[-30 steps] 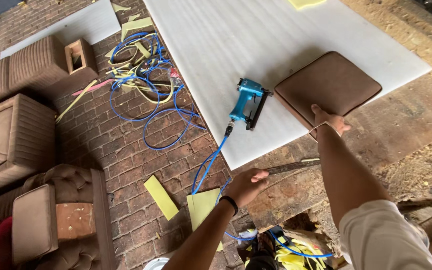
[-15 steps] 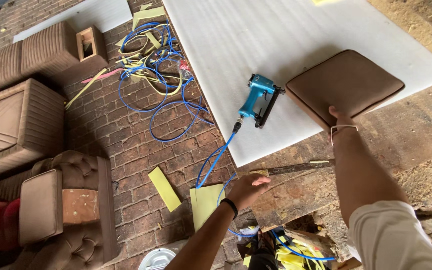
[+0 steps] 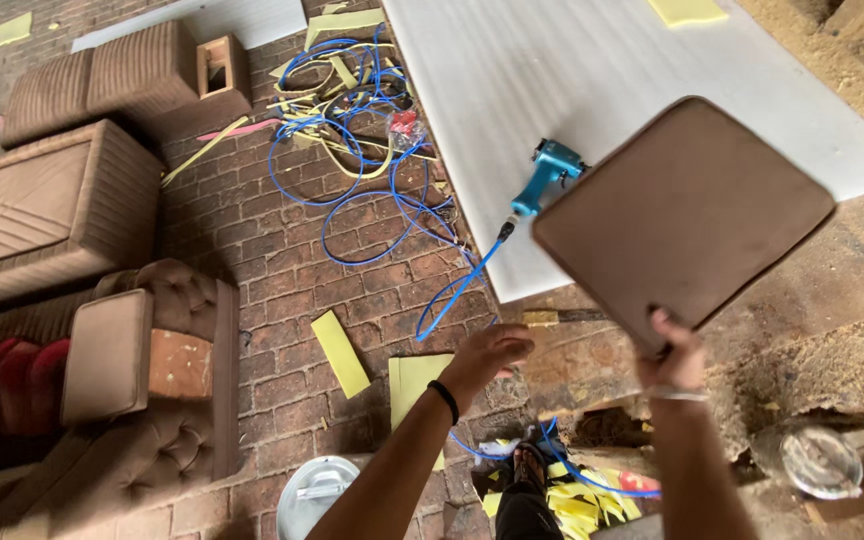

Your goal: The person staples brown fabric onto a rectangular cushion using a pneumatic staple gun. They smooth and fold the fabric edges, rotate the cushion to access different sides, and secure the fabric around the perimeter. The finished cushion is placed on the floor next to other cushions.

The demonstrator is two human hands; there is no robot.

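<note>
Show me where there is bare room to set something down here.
The white foam sheet lies bare between the blue stapler and the yellow scrap. Bare brick floor lies between the brown sofas and the blue hose. The hose coils are crowded with yellow offcuts. The right hand holds the brown cushion.

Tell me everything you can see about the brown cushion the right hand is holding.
The brown cushion is a flat, roughly square pad with rounded corners, covered in what looks like smooth brown fabric or suede. The right hand grips its near edge and holds it in the air, tilted, above the white sheet. It hides part of the blue pneumatic stapler lying on that sheet. Nothing else touches it; the left hand is apart and empty.
</note>
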